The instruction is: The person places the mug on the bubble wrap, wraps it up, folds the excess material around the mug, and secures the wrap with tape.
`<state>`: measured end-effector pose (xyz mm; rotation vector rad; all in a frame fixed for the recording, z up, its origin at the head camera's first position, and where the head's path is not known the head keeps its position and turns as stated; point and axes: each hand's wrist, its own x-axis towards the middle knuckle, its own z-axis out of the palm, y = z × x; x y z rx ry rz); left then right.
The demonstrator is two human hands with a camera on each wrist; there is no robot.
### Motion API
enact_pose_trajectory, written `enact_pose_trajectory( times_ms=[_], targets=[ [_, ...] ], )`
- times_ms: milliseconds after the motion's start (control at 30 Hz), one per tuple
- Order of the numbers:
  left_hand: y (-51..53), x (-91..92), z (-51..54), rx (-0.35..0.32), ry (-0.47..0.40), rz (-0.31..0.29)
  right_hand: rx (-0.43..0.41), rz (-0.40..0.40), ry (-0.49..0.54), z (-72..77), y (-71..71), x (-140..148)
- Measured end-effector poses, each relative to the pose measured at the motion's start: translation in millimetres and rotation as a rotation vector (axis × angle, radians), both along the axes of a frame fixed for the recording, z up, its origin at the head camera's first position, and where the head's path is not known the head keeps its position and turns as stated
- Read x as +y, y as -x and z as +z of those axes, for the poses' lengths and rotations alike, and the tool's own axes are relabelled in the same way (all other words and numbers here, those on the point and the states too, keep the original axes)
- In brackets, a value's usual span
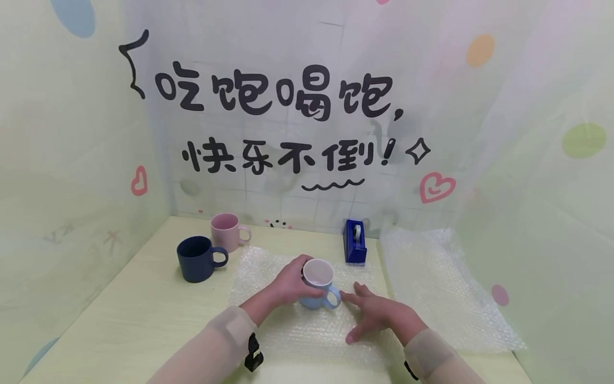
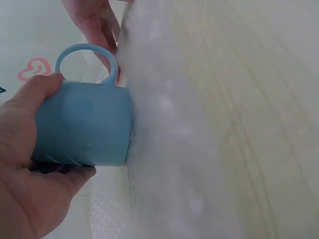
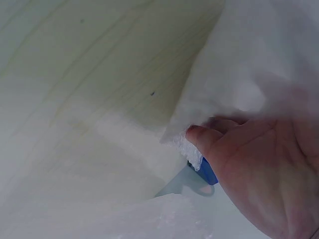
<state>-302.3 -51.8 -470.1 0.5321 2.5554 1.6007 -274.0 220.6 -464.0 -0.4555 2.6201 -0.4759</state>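
Note:
A light blue mug (image 1: 318,273) with a white inside stands upright on a bubble wrap sheet (image 1: 312,336), its handle to the right. My left hand (image 1: 287,282) grips the mug from the left; in the left wrist view the thumb and fingers lie on opposite sides of the mug (image 2: 84,124). My right hand (image 1: 379,313) is spread low over the sheet's right part, fingertips close to the handle; whether they touch it I cannot tell. In the right wrist view nothing is seen gripped by the right hand (image 3: 264,174), and some fingers are hidden.
A navy mug (image 1: 195,262) and a pink mug (image 1: 224,234) stand at the back left. Behind the sheet is a blue tape dispenser (image 1: 355,249). More bubble wrap (image 1: 431,293) lies along the right side. Printed curtains enclose the table (image 1: 120,320).

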Motion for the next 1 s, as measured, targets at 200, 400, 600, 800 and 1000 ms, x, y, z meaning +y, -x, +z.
enact_pose_trajectory(
  times_ms=[200,400,600,800,1000],
  targets=[
    [-0.9,-2.4,-3.3,-0.015,0.003,0.001,0.003,0.014,-0.003,0.7,1.2,-2.9],
    [3.0,-4.2,-8.0,0.013,0.006,0.0,0.023,0.076,-0.007,8.7,7.7,0.3],
    [0.7,-3.3,-7.1,0.022,0.018,-0.005,0.135,-0.009,0.026,28.8,34.7,4.9],
    [2.1,-3.5,-5.3,0.008,0.044,0.001,0.117,-0.225,-0.024,32.4,53.3,1.6],
    [2.9,-2.9,-5.0,0.005,0.046,-0.002,0.067,-0.315,0.057,25.4,55.4,-0.6]
  ],
)
